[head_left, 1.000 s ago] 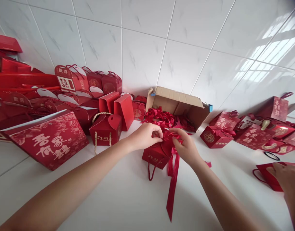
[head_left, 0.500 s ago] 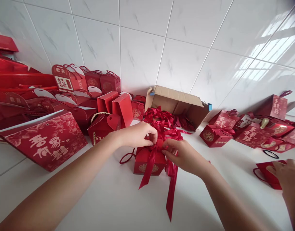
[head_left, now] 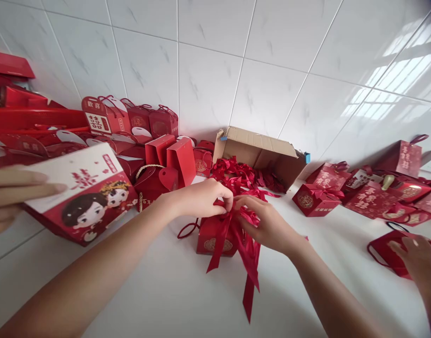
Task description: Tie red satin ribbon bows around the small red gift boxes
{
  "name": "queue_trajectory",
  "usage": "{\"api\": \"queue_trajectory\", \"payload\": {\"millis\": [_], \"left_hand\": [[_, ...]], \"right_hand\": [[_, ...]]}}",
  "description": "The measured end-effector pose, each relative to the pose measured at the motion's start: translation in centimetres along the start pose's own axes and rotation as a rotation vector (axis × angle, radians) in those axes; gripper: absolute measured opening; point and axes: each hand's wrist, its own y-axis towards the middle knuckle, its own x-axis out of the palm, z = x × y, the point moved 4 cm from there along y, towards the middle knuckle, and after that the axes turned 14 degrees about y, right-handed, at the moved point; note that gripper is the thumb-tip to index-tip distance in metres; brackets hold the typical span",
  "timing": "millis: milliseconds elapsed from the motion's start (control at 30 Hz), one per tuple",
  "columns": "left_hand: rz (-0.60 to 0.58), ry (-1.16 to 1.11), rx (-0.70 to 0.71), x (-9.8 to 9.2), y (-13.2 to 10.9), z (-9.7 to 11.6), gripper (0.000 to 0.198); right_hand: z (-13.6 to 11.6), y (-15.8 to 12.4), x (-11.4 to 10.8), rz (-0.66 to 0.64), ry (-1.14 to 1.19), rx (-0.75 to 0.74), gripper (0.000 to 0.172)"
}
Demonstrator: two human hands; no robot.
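- The ribbon (head_left: 236, 232), pinched in my left hand (head_left: 201, 197) and my right hand (head_left: 266, 225) in front of the cardboard box (head_left: 257, 145), is red satin cloth, smooth with a soft sheen.
- The small box (head_left: 210, 244) under it is matt red card.
- The cardboard box is brown, dull, rough paperboard.
- The tiles (head_left: 208, 80) behind the cardboard box are glossy white, faintly veined.

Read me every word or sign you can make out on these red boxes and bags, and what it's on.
"囍", red, on the white top of the cartoon-couple box.
"歡喜" atop the tall bag at the back; "囍" on its white panel.
Gold characters on the boxes at right: too blurred to read.
Round gold emblem on the small box, whose ribbon the left hand and right hand pinch: unreadable.
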Motion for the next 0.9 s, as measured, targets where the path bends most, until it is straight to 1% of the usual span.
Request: {"api": "queue_trajectory", "payload": {"millis": [33, 67, 167, 233, 400, 567, 667, 900], "left_hand": [[-0.001, -0.004, -0.002, 0.0, 0.0, 0.0, 0.015], [0.003, 0.000, -0.004, 0.0, 0.0, 0.0, 0.015], [0.043, 0.026, 0.001, -0.2, -0.1, 0.0, 0.015], [0.065, 0.030, 0.007, -0.4, -0.2, 0.0, 0.014], [0.054, 0.041, -0.021, -0.6, -0.3, -0.2, 0.013], [0.022, -0.007, -0.032, -0.4, -0.3, -0.5, 0.019], [0.004, -0.034, -0.057, -0.6, -0.5, -0.6, 0.022], [-0.002, -0.039, -0.067, -0.8, -0.6, -0.9, 0.022]], "right_hand": [[0.4, 0.2, 0.3, -0.010, 0.026, -0.038, 0.022], [0.8, 0.3, 0.6, -0.014, 0.035, -0.057, 0.023], [1.5, 0.3, 0.9, 0.046, -0.029, -0.061, 0.017], [1.3, 0.1, 0.9, 0.062, -0.103, -0.073, 0.017], [-0.1, -0.2, 0.8, -0.020, -0.232, -0.147, 0.031], [-0.3, -0.2, 0.7, -0.069, -0.257, -0.100, 0.044], [-0.2, -0.3, 0.7, -0.098, -0.265, -0.101, 0.051], [0.0, -0.4, 1.1, -0.168, -0.360, -0.104, 0.058]]}}
